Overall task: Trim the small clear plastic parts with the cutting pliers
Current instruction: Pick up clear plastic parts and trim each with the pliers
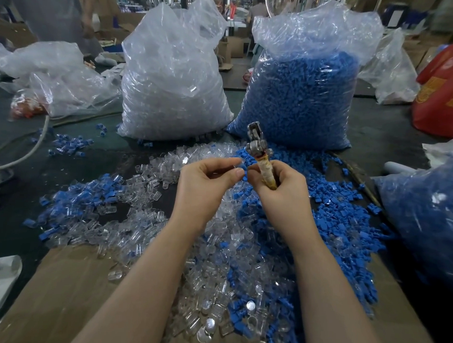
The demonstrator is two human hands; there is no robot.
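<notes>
My right hand (281, 188) grips the cutting pliers (257, 144) by their tape-wrapped handles, metal jaws pointing up and away. My left hand (209, 181) is raised beside it, thumb and fingers pinched together at the tips; whatever they hold is too small and clear to make out. The two hands nearly touch above a loose heap of clear plastic parts (146, 220) mixed with blue plastic parts (346, 227) spread over the table.
A tall bag of clear parts (172, 79) and a bag of blue parts (302, 97) stand behind the heap. Another blue-filled bag (429, 217) lies right. Cardboard (62, 288) covers the near table. Crumpled bags (56, 73), a cable (33, 146) and a person (59, 11) are left.
</notes>
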